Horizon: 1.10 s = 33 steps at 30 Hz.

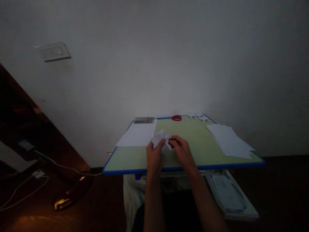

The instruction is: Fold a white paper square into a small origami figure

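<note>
A white folded paper shape [158, 136], creased and pointed like a flower or star, is held up over the near middle of the table. My left hand [154, 156] grips it from the lower left, thumb pressed on its front. At its right edge, the fingers of my right hand [181, 149] pinch a point of the same paper. Both hands are closed on it, and part of its lower edge is hidden by the fingers.
The green table [190, 138] has a blue rim. White paper [138, 135] lies left, and a stack of sheets [229, 141] right. Red-handled scissors [176, 118] and several folded paper pieces [200, 116] lie at the back. An open drawer [231, 193] sticks out below right.
</note>
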Tool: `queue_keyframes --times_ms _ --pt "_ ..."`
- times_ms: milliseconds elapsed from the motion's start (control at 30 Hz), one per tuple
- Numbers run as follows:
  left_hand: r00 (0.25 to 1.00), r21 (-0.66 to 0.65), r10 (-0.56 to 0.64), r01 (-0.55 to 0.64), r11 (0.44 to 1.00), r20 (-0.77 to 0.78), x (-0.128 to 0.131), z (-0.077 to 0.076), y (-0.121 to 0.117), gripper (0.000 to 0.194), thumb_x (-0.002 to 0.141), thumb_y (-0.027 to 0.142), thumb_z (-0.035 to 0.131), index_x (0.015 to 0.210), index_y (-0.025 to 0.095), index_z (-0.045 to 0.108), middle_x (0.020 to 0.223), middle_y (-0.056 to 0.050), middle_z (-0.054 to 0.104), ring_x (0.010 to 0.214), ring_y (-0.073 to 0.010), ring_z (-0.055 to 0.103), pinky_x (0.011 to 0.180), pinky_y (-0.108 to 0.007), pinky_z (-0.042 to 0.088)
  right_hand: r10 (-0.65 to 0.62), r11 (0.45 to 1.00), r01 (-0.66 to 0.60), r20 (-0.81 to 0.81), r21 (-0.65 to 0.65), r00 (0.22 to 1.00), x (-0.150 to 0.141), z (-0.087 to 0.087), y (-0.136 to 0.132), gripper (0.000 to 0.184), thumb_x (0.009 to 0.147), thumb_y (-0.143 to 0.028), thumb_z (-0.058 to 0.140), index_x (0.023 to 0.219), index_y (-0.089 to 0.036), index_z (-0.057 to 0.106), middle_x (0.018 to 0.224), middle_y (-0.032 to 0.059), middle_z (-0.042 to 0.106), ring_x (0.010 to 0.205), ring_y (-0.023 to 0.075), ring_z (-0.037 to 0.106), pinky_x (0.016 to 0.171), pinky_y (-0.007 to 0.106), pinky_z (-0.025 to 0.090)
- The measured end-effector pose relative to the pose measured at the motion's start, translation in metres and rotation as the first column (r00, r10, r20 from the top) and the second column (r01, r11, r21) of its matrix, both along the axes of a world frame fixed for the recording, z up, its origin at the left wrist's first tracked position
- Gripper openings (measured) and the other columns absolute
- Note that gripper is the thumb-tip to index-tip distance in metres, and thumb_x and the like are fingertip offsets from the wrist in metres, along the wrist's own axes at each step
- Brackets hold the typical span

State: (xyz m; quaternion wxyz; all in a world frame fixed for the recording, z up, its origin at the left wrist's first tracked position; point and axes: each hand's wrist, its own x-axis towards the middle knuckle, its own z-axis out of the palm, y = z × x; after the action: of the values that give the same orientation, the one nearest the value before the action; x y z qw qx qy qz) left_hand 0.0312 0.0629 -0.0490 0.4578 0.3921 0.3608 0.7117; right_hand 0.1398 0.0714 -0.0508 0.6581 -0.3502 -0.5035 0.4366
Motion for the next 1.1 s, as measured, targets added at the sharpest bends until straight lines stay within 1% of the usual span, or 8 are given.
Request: queue_keyframes --times_ms 167,333,467,667,800,933,1100 --pt "0.998 0.008 0.005 -0.004 1.000 -0.058 -0.0011 -0.0007 -0.0004 0.038 0.072 0.037 0.085 0.100 0.012 0.079 0.101 -0.010 0.080 0.088 -0.0223 0.072 0.085 -0.032 0.053 -0.024 1.000 0.024 -0.002 -0.016 1.000 -0.0003 0.0001 0.0000 0.013 0.074 -0.033 0.067 0.076 -0.021 0.071 0.074 0.0001 0.069 0.071 0.0187 0.058 0.067 0.029 0.044" --pt "0.996 0.005 0.010 -0.010 1.000 -0.084 -0.0021 -0.0008 -0.0006 0.040 0.071 0.039 0.085 0.100 0.013 0.079 0.099 -0.010 0.080 0.086 -0.0218 0.071 0.083 -0.032 0.053 -0.012 1.000 0.012 0.013 -0.008 1.000 0.0002 0.0032 -0.0023 0.016 0.074 -0.035 0.070 0.075 -0.020 0.070 0.073 -0.0004 0.067 0.071 0.0182 0.057 0.068 0.029 0.044" --pt "0.995 0.025 0.005 -0.003 1.000 -0.096 -0.0021 -0.0002 -0.0017 0.039 0.072 0.039 0.085 0.101 0.013 0.079 0.099 -0.009 0.080 0.087 -0.0216 0.070 0.085 -0.032 0.052 0.000 1.000 -0.001 0.029 0.007 1.000 0.0003 0.0014 -0.0025 0.019 0.077 -0.039 0.072 0.075 -0.020 0.069 0.073 -0.0008 0.067 0.072 0.0179 0.058 0.068 0.029 0.044" --pt "0.998 0.007 -0.002 0.003 1.000 -0.067 -0.0015 0.0007 -0.0023 0.038 0.069 0.037 0.087 0.098 0.013 0.080 0.098 -0.009 0.080 0.087 -0.0221 0.071 0.085 -0.032 0.052 -0.001 1.000 0.000 0.035 0.012 0.999 -0.0003 -0.0036 0.0001 0.020 0.078 -0.040 0.072 0.075 -0.020 0.068 0.072 -0.0017 0.065 0.071 0.0175 0.056 0.067 0.028 0.042" --pt "0.999 0.023 -0.020 0.021 1.000 -0.044 -0.0019 -0.0013 -0.0003 0.037 0.070 0.036 0.086 0.099 0.014 0.080 0.099 -0.008 0.080 0.087 -0.0215 0.071 0.086 -0.032 0.052 -0.010 1.000 0.010 0.020 0.023 1.000 -0.0005 -0.0007 -0.0014 0.019 0.079 -0.038 0.069 0.072 -0.021 0.066 0.071 -0.0022 0.061 0.070 0.0170 0.053 0.065 0.027 0.042" --pt "0.999 0.015 -0.022 0.023 1.000 -0.035 -0.0021 -0.0023 0.0005 0.037 0.070 0.035 0.086 0.098 0.013 0.079 0.098 -0.009 0.080 0.087 -0.0221 0.071 0.085 -0.033 0.052 -0.017 1.000 0.017 0.028 0.001 0.999 -0.0003 0.0024 -0.0032 0.019 0.078 -0.039 0.067 0.072 -0.022 0.065 0.070 -0.0019 0.060 0.070 0.0175 0.052 0.064 0.027 0.042" --pt "1.000 0.015 -0.011 0.011 1.000 -0.021 -0.0006 -0.0004 -0.0008 0.036 0.069 0.034 0.086 0.097 0.013 0.079 0.097 -0.008 0.080 0.086 -0.0216 0.071 0.086 -0.032 0.051 -0.025 1.000 0.025 0.015 0.007 1.000 -0.0006 -0.0003 -0.0012 0.020 0.078 -0.039 0.067 0.071 -0.021 0.064 0.070 -0.0019 0.060 0.068 0.0169 0.051 0.064 0.027 0.042"
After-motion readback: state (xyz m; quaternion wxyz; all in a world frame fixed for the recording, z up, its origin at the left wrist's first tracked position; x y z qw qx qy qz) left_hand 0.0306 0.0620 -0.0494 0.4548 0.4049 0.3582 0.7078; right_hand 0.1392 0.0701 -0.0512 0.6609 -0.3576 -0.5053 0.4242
